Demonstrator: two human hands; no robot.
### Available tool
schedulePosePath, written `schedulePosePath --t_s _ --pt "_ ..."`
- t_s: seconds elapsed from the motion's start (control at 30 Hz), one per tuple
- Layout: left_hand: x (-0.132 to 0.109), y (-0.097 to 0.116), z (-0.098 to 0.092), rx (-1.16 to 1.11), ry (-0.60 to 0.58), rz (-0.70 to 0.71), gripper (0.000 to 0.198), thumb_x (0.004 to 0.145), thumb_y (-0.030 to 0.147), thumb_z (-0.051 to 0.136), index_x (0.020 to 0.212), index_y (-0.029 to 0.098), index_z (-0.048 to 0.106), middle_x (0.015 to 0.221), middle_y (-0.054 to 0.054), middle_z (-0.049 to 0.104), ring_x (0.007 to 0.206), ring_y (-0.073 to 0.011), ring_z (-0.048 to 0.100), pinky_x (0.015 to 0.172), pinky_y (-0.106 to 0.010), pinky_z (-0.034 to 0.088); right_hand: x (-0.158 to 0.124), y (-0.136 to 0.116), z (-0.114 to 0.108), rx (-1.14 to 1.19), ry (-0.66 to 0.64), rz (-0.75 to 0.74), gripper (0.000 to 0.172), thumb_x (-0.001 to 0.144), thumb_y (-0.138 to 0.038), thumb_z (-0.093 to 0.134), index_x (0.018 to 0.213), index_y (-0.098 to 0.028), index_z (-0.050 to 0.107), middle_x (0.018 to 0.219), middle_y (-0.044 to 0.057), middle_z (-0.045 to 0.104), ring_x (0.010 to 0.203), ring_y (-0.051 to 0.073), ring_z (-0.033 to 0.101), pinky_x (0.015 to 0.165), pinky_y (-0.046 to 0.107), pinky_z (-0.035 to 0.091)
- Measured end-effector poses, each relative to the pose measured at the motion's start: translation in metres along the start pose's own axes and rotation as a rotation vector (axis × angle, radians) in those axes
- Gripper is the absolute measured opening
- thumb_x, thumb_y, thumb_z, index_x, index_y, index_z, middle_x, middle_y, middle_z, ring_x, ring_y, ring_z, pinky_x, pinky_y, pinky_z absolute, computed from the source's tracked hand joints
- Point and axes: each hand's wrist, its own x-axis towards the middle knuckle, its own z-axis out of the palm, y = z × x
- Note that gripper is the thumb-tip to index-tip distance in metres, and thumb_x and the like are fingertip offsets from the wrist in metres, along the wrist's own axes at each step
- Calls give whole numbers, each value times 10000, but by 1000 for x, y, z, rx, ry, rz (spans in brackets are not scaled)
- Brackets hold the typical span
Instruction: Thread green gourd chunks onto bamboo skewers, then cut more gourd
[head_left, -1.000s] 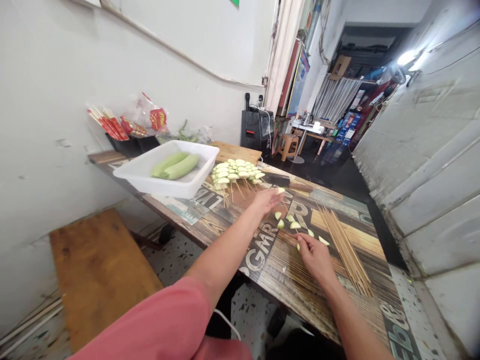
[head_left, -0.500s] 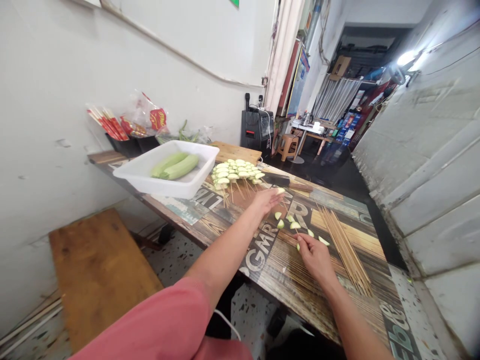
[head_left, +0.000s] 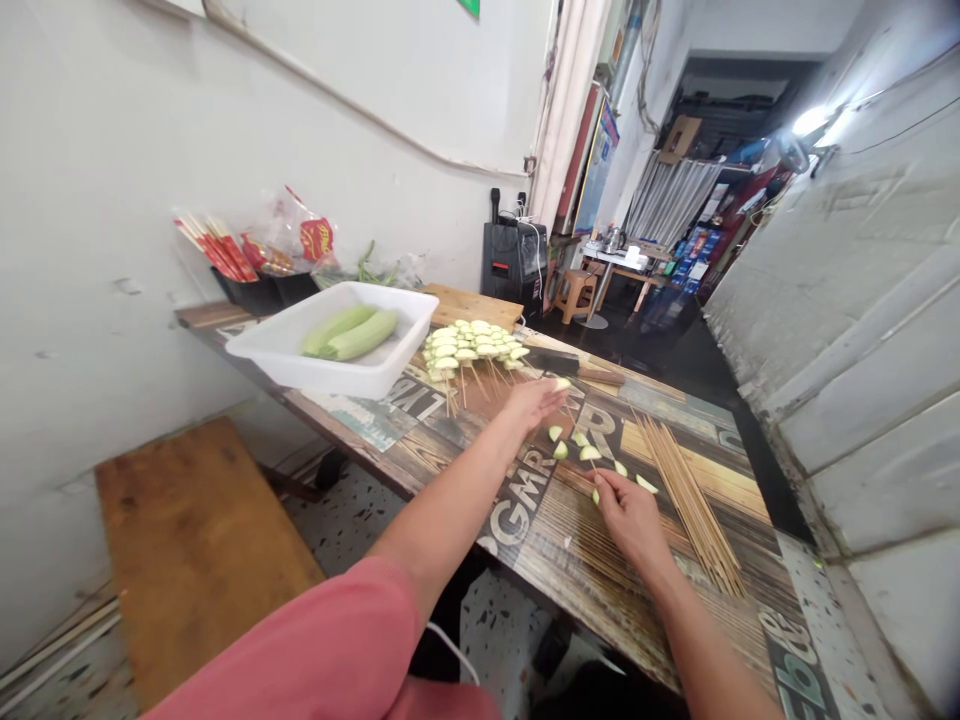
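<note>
My left hand [head_left: 534,402] is closed on a pale green zucchini slice [head_left: 561,384] at its fingertips, above the middle of the table. Nearer the front edge, my right hand [head_left: 628,508] pinches a thin wooden skewer [head_left: 594,464], which points away toward the left hand; a zucchini piece [head_left: 590,453] lies along its line, and I cannot tell whether it is threaded. Several cut zucchini pieces [head_left: 560,450] lie between and around the hands. Behind the left hand is a pile of skewered zucchini slices [head_left: 472,345], sticks facing me.
A white plastic tub [head_left: 330,375] holds two whole zucchini [head_left: 364,335]. Loose bamboo skewers [head_left: 686,500] lie at right. A knife [head_left: 555,360] rests beyond my left hand, near a wooden board [head_left: 476,303]. A wooden bench [head_left: 202,560] stands at lower left; a black speaker [head_left: 514,262] is behind.
Almost nothing differs. Both hands keep their places and grips, and the view has shifted only slightly.
</note>
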Motion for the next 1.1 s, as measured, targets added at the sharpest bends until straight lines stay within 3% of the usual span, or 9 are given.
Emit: schedulePosePath --t_s 0.57,0.77,0.93,1.03,1.1 --pt "-5 -6 6 47 -18 -51 64 811 38 559 804 67 615 680 -106 688 643 -147 675 763 -297 546 1 5 3 -33 60 -23 398 832 -409 404 878 -159 710 781 85 713 664 208 625 644 293 454" --pt "-3 0 3 29 50 26 72 798 38 562 760 88 598 655 -78 673 608 -128 654 714 -271 535 2 2 -5 -16 80 -20 402 811 -422 418 854 -154 715 654 57 669 578 186 585 572 278 428" --pt "1 -13 0 414 -39 177 101 711 39 632 688 127 675 631 -34 649 609 -117 599 731 -249 481 8 8 -26 103 245 89 398 790 -433 464 889 -134 707 470 -20 480 431 125 421 437 239 309" --pt "-3 -25 -1 774 -139 325 146 633 16 665 605 157 695 715 -52 655 896 -207 593 892 -289 411 12 14 -38 249 417 171 378 792 -414 482 911 -121 689 464 -41 416 398 93 343 402 226 256" --pt "-10 -34 1 963 -160 470 161 605 22 686 616 182 702 871 -73 661 1120 -273 482 1005 -341 310 15 16 -44 354 530 200 373 798 -413 482 931 -115 663 471 -52 393 383 79 306 386 223 244"
